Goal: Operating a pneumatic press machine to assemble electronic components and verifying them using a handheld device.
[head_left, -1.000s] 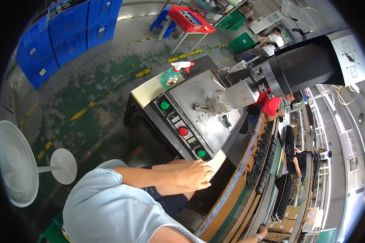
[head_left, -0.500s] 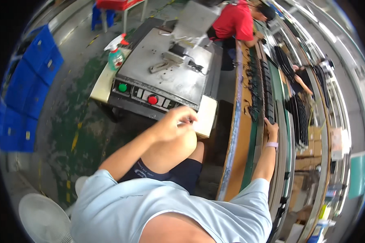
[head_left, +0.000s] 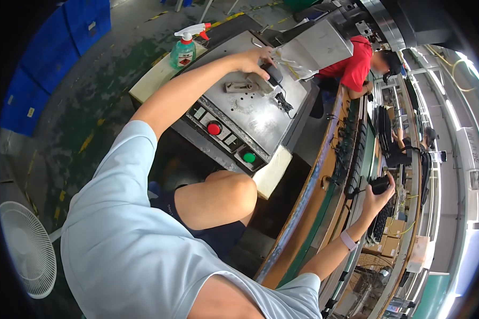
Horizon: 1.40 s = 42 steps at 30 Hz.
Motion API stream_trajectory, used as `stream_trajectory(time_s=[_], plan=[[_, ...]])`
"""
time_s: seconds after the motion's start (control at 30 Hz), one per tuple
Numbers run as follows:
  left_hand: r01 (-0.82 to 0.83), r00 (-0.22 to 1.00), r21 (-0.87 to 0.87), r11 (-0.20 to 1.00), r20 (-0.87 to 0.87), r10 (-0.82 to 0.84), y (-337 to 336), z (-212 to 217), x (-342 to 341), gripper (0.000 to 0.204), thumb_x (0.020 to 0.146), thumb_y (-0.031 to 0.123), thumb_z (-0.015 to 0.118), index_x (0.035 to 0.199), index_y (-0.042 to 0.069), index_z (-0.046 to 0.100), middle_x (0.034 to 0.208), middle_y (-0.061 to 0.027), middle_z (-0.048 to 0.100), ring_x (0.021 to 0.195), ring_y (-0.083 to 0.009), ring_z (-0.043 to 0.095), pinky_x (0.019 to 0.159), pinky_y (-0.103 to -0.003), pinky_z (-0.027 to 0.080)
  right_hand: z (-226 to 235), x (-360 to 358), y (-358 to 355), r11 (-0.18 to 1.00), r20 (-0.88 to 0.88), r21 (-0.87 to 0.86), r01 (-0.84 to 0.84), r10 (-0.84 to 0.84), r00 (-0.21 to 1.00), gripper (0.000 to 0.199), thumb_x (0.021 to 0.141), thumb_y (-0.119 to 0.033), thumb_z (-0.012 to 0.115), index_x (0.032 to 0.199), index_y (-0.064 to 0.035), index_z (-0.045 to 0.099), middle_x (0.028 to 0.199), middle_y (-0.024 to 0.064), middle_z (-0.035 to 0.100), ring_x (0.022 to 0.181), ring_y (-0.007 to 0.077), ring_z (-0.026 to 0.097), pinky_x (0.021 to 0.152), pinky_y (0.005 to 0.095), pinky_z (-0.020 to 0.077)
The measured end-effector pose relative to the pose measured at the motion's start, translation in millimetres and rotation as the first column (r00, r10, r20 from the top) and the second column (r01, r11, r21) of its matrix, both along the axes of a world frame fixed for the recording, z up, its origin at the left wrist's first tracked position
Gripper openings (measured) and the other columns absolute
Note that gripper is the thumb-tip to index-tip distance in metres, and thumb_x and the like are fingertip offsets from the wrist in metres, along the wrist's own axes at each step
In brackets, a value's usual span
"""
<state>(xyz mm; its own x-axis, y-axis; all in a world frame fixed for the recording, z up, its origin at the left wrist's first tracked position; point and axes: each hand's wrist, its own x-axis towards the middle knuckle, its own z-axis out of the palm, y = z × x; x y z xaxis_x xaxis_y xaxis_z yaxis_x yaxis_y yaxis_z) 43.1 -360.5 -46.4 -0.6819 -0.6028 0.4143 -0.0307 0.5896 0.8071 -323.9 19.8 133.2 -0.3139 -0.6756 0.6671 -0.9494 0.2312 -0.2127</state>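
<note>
Above the conveyor (head_left: 327, 220), the worker's right grip (head_left: 377, 199) now clasps a black block (head_left: 379, 184) — raised clear of the row it touched half a second ago. The left grip (head_left: 255, 61), then by the knee (head_left: 238, 190), has reached the metal tabletop (head_left: 255, 116), closed around a dark block (head_left: 272, 74) near the press head (head_left: 324, 48) — both hands now occupied. Beyond, a red-shirted co-worker (head_left: 355, 64) leans in.

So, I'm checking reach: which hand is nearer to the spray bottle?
Left. The left hand is over the metal plate, to the right of the spray bottle; the right hand is much farther off, by the long workbench, holding a black block.
</note>
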Motion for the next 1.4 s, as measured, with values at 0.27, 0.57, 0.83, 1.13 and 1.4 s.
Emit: stream_trajectory(time_s=[0.27, 0.57, 0.83, 1.13, 1.4], plan=[[0.516, 0.692, 0.476, 0.712, -0.721, -0.019, 88.3, -1.3, 77.1, 0.079, 0.074, 0.015, 0.081, 0.142, 0.012, 0.041, 0.124, -0.0193, 0.057, 0.112, -0.0288, 0.056, 0.099, -0.038, 0.045, -125.9, 123.5, -140.3, 0.87, 0.639, 0.14, -0.472, 0.285, 0.715, 0.046, 0.08, 0.003, 0.059, 0.123, -0.0079, 0.049, 0.092, 0.0099, 0.057, 0.067, 0.0144, 0.054, 0.06, 0.0248, 0.0466], [0.449, 0.635, 0.823, 0.349, -0.568, 0.523, 275.6, -36.0, 168.8, 0.05, 0.091, 0.015, 0.064, 0.136, 0.016, 0.042, 0.111, -0.0149, 0.055, 0.092, -0.0192, 0.056, 0.075, -0.029, 0.05, -169.3, 182.8, -277.0, 0.725, 0.098, 0.08, -0.684, 0.677, 0.729, 0.045, 0.089, -0.015, 0.065, 0.128, 0.0021, 0.049, 0.109, 0.0216, 0.062, 0.091, 0.0358, 0.061, 0.08, 0.0377, 0.0495], [0.046, 0.806, 0.866, 0.497, -0.326, 0.493, 265.3, -50.0, 157.1, 0.036, 0.089, 0.003, 0.058, 0.123, 0.011, 0.048, 0.096, -0.008, 0.056, 0.079, -0.015, 0.055, 0.07, -0.026, 0.047, -140.4, 174.1, -285.1, 0.621, 0.103, 0.465, -0.631, 0.67, 0.735, 0.055, 0.096, -0.023, 0.056, 0.144, -0.0031, 0.039, 0.135, 0.0222, 0.052, 0.117, 0.0396, 0.053, 0.095, 0.0396, 0.0438], [-0.439, 0.779, 0.475, 0.763, -0.222, 0.587, 225.2, -58.4, 135.3, 0.04, 0.081, 0.001, 0.064, 0.118, 0.008, 0.049, 0.096, -0.0079, 0.059, 0.076, -0.019, 0.057, 0.074, -0.031, 0.047, -127.4, 188.9, -246.3, 0.556, -0.01, 0.585, -0.59, 0.733, 0.68, 0.084, 0.085, -0.033, 0.069, 0.151, -0.0073, 0.025, 0.149, 0.0221, 0.036, 0.132, 0.0382, 0.041, 0.107, 0.0424, 0.0352], [-0.608, 0.75, 0.143, 0.781, -0.221, 0.624, 200.7, -72.9, 145.4, 0.041, 0.078, 0.0, 0.064, 0.116, 0.007, 0.05, 0.097, -0.0072, 0.062, 0.081, -0.022, 0.059, 0.078, -0.033, 0.046, -153.2, 211.7, -81.3, 0.612, -0.121, 0.747, -0.257, 0.507, 0.853, 0.117, 0.056, -0.043, 0.087, 0.151, -0.0107, 0.027, 0.154, 0.0151, 0.029, 0.141, 0.0331, 0.029, 0.111, 0.0543, 0.0276]])
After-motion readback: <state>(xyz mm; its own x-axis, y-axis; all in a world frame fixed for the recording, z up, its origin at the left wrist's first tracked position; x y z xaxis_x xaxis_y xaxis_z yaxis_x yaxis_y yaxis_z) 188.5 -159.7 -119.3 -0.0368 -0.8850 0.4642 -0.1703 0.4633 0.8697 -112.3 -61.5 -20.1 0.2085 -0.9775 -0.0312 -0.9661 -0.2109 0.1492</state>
